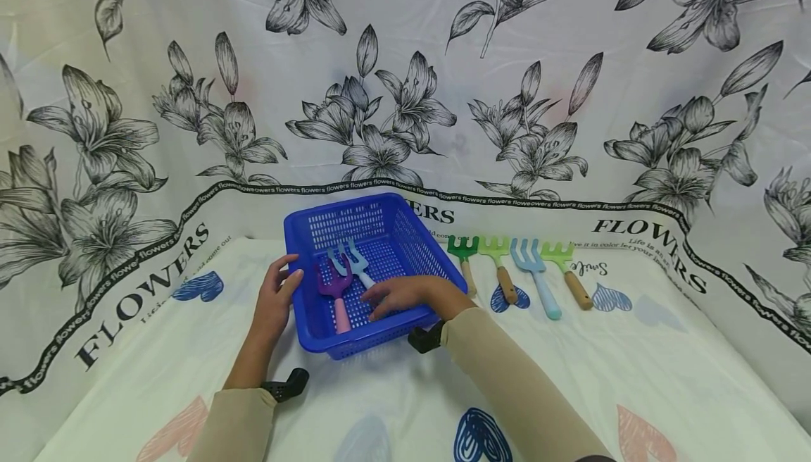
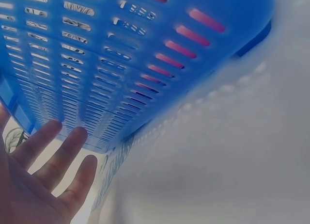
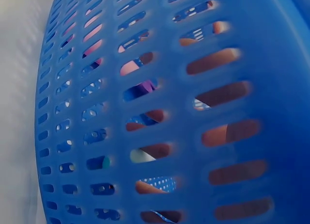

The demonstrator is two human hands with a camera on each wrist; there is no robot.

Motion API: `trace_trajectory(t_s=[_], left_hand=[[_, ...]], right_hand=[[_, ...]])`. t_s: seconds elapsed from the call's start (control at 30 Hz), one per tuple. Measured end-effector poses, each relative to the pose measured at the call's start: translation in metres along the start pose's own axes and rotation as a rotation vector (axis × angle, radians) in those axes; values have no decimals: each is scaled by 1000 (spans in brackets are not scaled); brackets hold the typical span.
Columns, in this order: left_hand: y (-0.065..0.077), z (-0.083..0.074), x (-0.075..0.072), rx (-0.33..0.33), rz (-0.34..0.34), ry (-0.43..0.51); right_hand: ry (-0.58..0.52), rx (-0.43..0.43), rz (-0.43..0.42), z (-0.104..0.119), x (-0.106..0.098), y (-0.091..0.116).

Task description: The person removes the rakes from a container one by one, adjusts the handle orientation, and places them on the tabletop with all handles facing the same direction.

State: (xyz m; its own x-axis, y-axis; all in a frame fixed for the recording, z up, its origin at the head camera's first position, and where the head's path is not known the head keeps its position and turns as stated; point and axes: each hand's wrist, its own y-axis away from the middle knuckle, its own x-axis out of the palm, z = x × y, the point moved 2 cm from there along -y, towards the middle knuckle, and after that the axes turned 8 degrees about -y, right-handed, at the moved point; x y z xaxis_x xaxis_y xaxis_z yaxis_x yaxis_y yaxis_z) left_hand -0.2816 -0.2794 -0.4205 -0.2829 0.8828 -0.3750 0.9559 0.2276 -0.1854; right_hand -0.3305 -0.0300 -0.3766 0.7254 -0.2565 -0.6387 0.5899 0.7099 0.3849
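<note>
A blue plastic basket [image 1: 380,328] with slotted walls stands slightly turned on the cloth. My left hand [image 1: 279,293] holds its left rim near the thumb, with other fingers spread along the outer wall in the left wrist view. Inside lie a purple hand fork [image 1: 334,279] with a pink handle and a light blue hand fork [image 1: 357,259]; more light blue tines show behind the purple one. My right hand [image 1: 402,294] reaches over the front right rim into the basket, fingers loosely bent beside the light blue fork's handle. The right wrist view shows it only through the slots.
Right of the basket lie a dark green fork [image 1: 464,251], a light green fork [image 1: 497,258], another light blue fork [image 1: 535,275] and another light green fork [image 1: 564,268], in a row. A flower-printed curtain [image 1: 443,138] hangs behind the heart-patterned cloth [image 1: 633,363].
</note>
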Motion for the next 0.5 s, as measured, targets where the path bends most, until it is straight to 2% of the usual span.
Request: trace_trajectory(t_s=[0.3,0.5], left_hand=[[-1,3,0,32,-15,13],[0,2,0,27,-13,0]], right_hand=[[-60,-33,-102,2,-4,-1],[-3,-5,-32,1,-2,0]])
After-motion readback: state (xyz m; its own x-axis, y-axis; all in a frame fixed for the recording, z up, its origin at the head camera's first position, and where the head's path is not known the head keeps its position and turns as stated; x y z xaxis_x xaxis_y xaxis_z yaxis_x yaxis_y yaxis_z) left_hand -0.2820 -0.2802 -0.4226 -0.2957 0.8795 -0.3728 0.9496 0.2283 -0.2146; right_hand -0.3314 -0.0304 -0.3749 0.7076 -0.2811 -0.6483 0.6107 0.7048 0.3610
